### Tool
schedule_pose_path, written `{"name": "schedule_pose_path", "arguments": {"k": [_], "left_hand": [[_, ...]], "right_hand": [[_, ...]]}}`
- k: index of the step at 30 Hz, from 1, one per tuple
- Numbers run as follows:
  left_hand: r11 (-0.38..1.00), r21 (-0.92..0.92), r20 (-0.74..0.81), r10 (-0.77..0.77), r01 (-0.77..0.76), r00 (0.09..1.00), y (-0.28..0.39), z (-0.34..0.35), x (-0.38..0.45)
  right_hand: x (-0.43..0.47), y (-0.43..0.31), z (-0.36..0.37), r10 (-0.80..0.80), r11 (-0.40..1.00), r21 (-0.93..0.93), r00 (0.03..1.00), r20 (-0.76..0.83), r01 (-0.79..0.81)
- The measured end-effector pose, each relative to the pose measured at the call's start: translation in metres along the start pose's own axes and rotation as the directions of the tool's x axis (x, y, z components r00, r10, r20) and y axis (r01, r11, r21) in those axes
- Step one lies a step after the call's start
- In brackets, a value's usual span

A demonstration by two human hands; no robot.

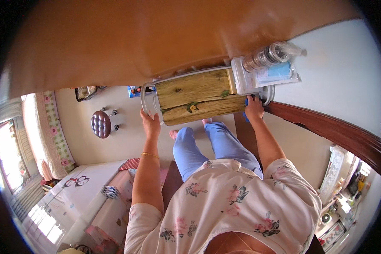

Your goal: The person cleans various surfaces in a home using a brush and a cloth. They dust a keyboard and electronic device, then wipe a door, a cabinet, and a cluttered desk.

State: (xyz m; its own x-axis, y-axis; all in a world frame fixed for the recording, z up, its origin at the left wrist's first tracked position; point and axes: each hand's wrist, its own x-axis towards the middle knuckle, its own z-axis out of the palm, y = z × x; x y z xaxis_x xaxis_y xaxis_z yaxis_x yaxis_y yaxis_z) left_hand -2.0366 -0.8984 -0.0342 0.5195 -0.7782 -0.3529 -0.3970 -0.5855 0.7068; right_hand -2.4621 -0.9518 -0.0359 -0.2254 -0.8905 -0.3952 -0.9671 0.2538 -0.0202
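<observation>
Before me is a small stand with a wood-patterned top (200, 98) and a curved white end rail (145, 98) on its left. My left hand (150, 123) grips the left end below this rail. At the right front corner, my right hand (254, 108) curls over the edge, beside a blue part (246, 111) it mostly covers. On the top's right end sit a clear plastic box (241, 76), a bagged stack of round, shiny items (265, 57) and a clear packet with light-blue contents (277, 73). Fingertips of both hands are partly hidden.
A glossy brown wooden panel (130, 41) rises behind the stand. Dark wooden trim (324, 133) runs along the pale wall at right. A round tufted stool (101, 124) with casters stands on the floor at left, near a covered table or bed (82, 190).
</observation>
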Motion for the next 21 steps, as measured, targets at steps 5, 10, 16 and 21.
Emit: {"name": "schedule_pose_path", "arguments": {"k": [5,10,16,21], "left_hand": [[0.999,-0.042,0.024,-0.005,0.006,1.000,0.014,-0.003,-0.003],[0.994,-0.104,0.038,0.047,-0.043,0.998,0.001,-0.002,0.005],[0.993,-0.089,0.055,0.077,-0.072,0.996,-0.027,0.002,0.007],[0.992,-0.099,0.067,0.082,-0.075,0.994,0.010,-0.004,-0.002]], "right_hand": [[-0.007,0.005,0.078,0.028,0.999,0.028,0.960,-0.279,-0.021],[-0.058,-0.094,0.094,-0.490,0.871,0.004,0.869,-0.065,0.491],[-0.020,-0.174,0.082,-0.751,0.609,0.358,0.659,-0.026,0.708],[0.010,-0.218,0.094,-0.619,0.754,-0.002,0.711,-0.333,0.656]]}}
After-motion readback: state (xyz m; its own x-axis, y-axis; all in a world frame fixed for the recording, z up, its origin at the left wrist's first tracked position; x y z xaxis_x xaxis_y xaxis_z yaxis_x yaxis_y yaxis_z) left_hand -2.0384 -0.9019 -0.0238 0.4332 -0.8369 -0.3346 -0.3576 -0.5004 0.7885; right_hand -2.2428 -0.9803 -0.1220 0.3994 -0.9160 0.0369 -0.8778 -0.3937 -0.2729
